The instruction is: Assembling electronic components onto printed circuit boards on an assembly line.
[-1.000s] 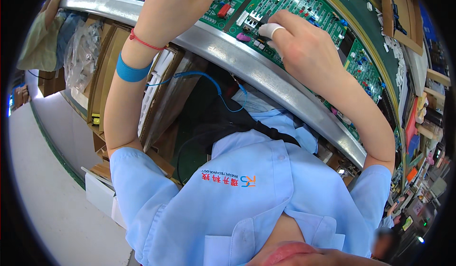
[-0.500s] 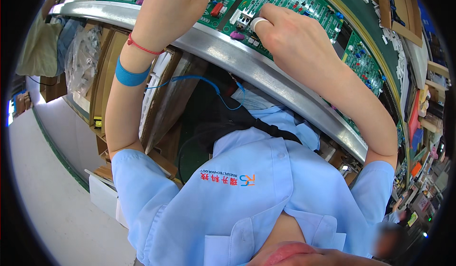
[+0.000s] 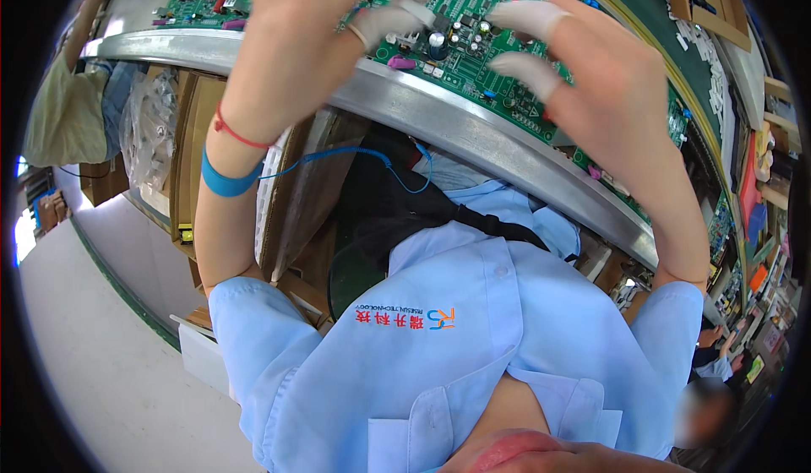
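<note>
A green circuit board (image 3: 460,76) with small mounted parts lies in front of me, behind a metal rail (image 3: 507,139). My left hand (image 3: 312,29) hovers over the board's left part, thumb and forefinger in pale finger cots and bent toward each other. A small pale piece seems to sit between those tips; I cannot make it out. Close to them stand a dark round capacitor (image 3: 437,46) and a purple part (image 3: 401,63). My right hand (image 3: 604,80), also in finger cots, is over the board's right part, thumb and forefinger apart with nothing between them.
Another green board (image 3: 198,0) lies at the left along the rail. A blue wrist strap (image 3: 226,173) on my left arm trails a coiled blue cord (image 3: 338,152). Small white parts (image 3: 714,84) line the far right edge. Cardboard and a plastic bag (image 3: 150,131) stand below left.
My right hand has lifted off the board and moved right, its fingers spreading. My left hand has come lower and nearer the board's middle. The boards appear shifted slightly left in view.
</note>
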A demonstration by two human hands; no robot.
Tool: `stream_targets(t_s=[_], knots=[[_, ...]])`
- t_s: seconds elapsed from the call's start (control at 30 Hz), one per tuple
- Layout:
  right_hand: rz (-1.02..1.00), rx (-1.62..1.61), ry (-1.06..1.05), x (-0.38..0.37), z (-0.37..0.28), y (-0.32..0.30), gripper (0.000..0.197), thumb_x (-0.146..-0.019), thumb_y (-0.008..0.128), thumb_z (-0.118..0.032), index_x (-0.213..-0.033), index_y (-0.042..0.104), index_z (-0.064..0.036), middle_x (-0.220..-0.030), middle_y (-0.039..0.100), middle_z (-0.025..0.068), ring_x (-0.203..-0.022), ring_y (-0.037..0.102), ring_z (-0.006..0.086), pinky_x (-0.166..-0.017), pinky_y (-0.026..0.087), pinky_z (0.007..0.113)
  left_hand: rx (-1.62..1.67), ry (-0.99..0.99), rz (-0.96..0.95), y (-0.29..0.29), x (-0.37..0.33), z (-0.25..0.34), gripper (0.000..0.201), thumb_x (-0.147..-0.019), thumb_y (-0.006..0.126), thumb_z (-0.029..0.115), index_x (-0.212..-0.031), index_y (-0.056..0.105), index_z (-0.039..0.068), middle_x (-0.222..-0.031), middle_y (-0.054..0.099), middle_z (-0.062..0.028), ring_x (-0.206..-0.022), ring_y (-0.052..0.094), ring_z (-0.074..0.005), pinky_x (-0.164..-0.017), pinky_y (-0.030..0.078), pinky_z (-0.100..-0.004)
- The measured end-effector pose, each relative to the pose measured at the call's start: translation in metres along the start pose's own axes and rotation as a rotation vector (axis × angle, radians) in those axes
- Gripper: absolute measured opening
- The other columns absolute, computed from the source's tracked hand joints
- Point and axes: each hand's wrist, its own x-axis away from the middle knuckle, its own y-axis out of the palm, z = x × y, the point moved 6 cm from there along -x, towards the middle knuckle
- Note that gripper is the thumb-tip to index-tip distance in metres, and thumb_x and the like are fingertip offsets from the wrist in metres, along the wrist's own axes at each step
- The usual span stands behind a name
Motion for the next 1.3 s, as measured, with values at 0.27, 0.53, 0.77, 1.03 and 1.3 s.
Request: stream_targets(t_s=[0.27, 0.53, 0.77, 1.03, 1.3], knots=[[-0.017, -0.154, 0.342, 0.070, 0.038, -0.021, 0.023, -0.077, 0.073, -0.011, -0.099, 0.066, -0.0078, -0.092, 0.063, 0.0041, -0.063, 0.058, 0.0172, -0.057, 0.046, 0.029, -0.735, -0.420, -0.868, 0.082, -0.022, 0.021, 0.009, -0.080, 0.064, 0.012, -0.089, 0.064, 0.012, -0.112, 0.054, -0.0083, -0.112, 0.048, -0.0251, -0.105, 0.019, -0.0508], [-0.005, -0.176, 0.450, 0.104, 0.058, -0.032, 0.022, -0.080, 0.072, -0.009, -0.101, 0.068, -0.0090, -0.098, 0.065, 0.0021, -0.068, 0.056, 0.0120, -0.054, 0.043, 0.024, -0.760, -0.427, -0.951, 0.089, -0.018, 0.014, 0.010, -0.078, 0.064, 0.011, -0.087, 0.063, 0.010, -0.112, 0.053, -0.0086, -0.112, 0.048, -0.0257, -0.106, 0.019, -0.0513], [0.022, -0.188, 0.469, 0.118, 0.066, -0.035, 0.021, -0.081, 0.071, -0.006, -0.101, 0.069, -0.0088, -0.100, 0.066, 0.0023, -0.067, 0.055, 0.0108, -0.054, 0.042, 0.023, -0.528, 0.228, -0.361, 0.084, 0.003, 0.005, 0.009, -0.077, 0.063, 0.012, -0.086, 0.062, 0.010, -0.111, 0.055, -0.0076, -0.111, 0.049, -0.0250, -0.106, 0.020, -0.0505], [0.044, -0.172, 0.469, 0.124, 0.063, -0.039, 0.021, -0.080, 0.070, -0.003, -0.101, 0.068, -0.0060, -0.100, 0.066, 0.0026, -0.067, 0.054, 0.0099, -0.054, 0.042, 0.022, -0.570, 0.264, -0.351, 0.079, 0.013, 0.004, 0.009, -0.077, 0.063, 0.013, -0.086, 0.063, 0.010, -0.107, 0.058, -0.0078, -0.110, 0.052, -0.0254, -0.107, 0.022, -0.0488], [0.150, -0.054, 0.481, 0.153, 0.071, -0.076, 0.022, -0.083, 0.068, -0.002, -0.105, 0.068, -0.0061, -0.105, 0.064, 0.0050, -0.082, 0.059, 0.0142, -0.071, 0.047, 0.023, -0.976, -0.238, -1.037, 0.103, -0.002, 0.030, 0.020, -0.075, 0.066, 0.007, -0.094, 0.067, 0.014, -0.112, 0.061, -0.0062, -0.109, 0.056, -0.0242, -0.104, 0.031, -0.0456]])
